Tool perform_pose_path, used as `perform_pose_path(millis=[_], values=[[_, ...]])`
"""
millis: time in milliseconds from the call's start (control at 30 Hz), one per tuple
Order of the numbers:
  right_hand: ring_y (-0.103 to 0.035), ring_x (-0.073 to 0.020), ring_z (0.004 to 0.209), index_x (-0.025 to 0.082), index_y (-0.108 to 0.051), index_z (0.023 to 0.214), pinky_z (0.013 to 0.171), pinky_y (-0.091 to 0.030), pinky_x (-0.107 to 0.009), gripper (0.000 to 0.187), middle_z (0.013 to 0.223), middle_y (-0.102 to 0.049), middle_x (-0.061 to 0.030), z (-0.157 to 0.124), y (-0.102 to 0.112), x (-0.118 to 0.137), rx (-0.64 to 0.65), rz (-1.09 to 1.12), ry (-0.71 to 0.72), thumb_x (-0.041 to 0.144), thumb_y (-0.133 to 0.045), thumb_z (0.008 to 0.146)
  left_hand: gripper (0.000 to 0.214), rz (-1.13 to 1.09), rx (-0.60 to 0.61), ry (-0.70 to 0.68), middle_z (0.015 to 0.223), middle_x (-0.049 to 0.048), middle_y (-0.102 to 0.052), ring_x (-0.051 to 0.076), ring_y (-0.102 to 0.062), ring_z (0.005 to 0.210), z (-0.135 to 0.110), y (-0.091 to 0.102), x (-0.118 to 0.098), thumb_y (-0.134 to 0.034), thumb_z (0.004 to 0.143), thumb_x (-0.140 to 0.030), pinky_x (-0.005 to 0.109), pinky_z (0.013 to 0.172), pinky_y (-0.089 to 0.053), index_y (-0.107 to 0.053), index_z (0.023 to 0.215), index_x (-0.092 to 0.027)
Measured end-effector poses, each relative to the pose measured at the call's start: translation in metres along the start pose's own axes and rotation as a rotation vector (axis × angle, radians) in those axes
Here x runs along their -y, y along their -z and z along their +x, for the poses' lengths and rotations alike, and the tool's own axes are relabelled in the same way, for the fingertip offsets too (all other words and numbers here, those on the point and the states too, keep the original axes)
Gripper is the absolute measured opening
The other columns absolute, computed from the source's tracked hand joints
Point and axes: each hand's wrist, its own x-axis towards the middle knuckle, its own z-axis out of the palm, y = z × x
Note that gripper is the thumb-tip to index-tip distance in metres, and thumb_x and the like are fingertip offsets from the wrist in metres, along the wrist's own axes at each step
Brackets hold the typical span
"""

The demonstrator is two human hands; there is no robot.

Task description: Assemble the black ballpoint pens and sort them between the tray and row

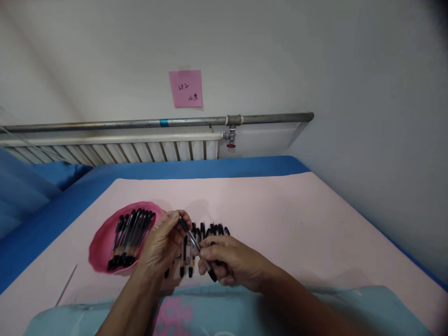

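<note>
A black-and-clear pen slants between my two hands over the pink table cover. My left hand pinches its upper black end between thumb and fingers. Lower down, my right hand is closed around the barrel, and the black bottom end sticks out below the fingers. Behind and beneath my hands lie several loose pens with black ends, partly hidden by the right hand. To the left, a pink scalloped dish holds a bundle of similar pens, beside my left wrist.
A thin white stick lies on the pink cover at the left. Light blue fabric runs along the near edge. At the back are a radiator, a metal pipe and a pink note on the wall.
</note>
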Motion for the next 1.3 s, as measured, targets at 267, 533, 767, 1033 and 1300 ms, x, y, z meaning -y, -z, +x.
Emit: perform_pose_path(millis=[267,533,767,1033,1300], values=[[-0.029,-0.0011,0.04,0.018,-0.049,0.073,0.038,-0.015,-0.017,0.018,0.057,-0.047,0.0069,0.001,-0.002,0.001,-0.122,-0.074,0.036,0.021,-0.063,0.062,0.009,-0.008,0.016,-0.016,0.07,0.0033,-0.061,0.011,-0.058,0.067,0.0,0.0,0.003,-0.068,0.067,-0.019,0.022,0.065,-0.05,-0.065,0.071,-0.012],[-0.028,-0.0015,0.039,0.016,-0.051,0.073,0.037,-0.014,-0.017,0.008,0.054,-0.049,0.006,0.002,0.002,-0.001,-0.043,-0.078,-0.028,0.019,-0.057,0.069,0.003,-0.124,-0.161,-0.013,0.073,0.0032,-0.062,0.01,-0.059,0.067,0.009,0.009,-0.012,-0.061,0.071,-0.013,0.022,0.062,-0.051,-0.063,0.073,-0.012],[-0.025,-0.0018,0.035,0.017,-0.049,0.071,0.035,-0.015,-0.017,0.007,0.047,-0.04,0.0092,0.002,0.004,0.004,-0.163,-0.115,0.032,0.021,-0.054,0.074,0.006,-0.069,-0.039,0.204,0.06,-0.0022,-0.047,0.001,-0.036,0.041,0.005,0.009,-0.018,-0.056,0.075,-0.011,0.011,0.033,-0.028,-0.059,0.079,-0.01],[-0.023,-0.0019,0.035,0.017,-0.048,0.07,0.035,-0.015,-0.017,0.008,0.046,-0.036,0.0101,0.001,0.005,0.004,-0.152,-0.173,0.047,0.022,-0.053,0.075,0.018,0.093,0.005,0.209,0.068,-0.0002,-0.049,0.004,-0.045,0.053,-0.004,-0.001,-0.006,-0.065,0.071,-0.026,0.012,0.038,-0.033,-0.06,0.077,-0.01],[-0.031,-0.0047,0.039,0.018,-0.052,0.073,0.037,-0.021,-0.018,0.006,0.05,-0.04,0.0072,-0.004,0.019,0.001,-0.171,-0.388,0.007,0.022,-0.054,0.07,0.008,0.028,-0.174,-0.028,0.059,-0.0014,-0.049,0.003,-0.042,0.046,0.008,0.015,-0.018,-0.066,0.066,-0.01,0.011,0.032,-0.028,-0.058,0.064,-0.01]])
